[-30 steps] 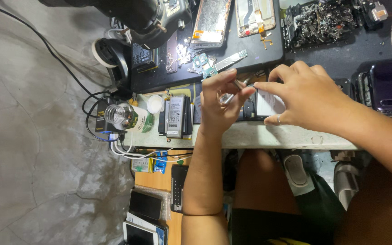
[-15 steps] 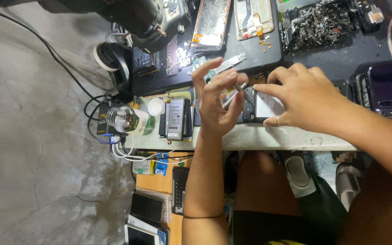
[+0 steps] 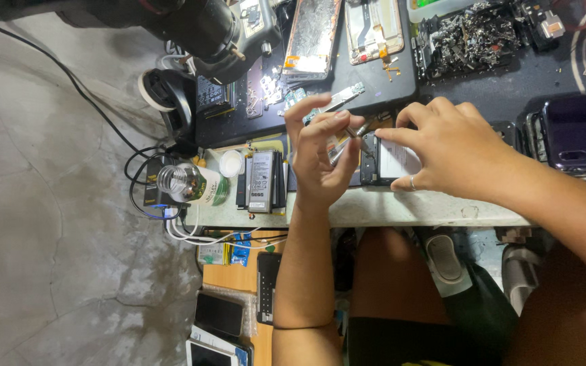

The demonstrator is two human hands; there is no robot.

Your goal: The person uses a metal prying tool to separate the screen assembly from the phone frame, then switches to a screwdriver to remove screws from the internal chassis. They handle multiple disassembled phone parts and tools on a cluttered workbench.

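Metal tweezers [image 3: 344, 139] sit pinched in the left hand [image 3: 320, 159], tips angled toward the opened phone [image 3: 386, 159] at the tabletop's [image 3: 374, 207] near edge. Right hand [image 3: 452, 152] presses down on that phone, fingers spread, steadying it. Left of them, a stack of batteries [image 3: 262, 180] and a clear jar [image 3: 188, 184].

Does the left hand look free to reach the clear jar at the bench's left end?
Probably not at once: the left hand is pinching a slim metal tool over the opened phone. The path itself looks open; only a stack of batteries lies before the clear jar.
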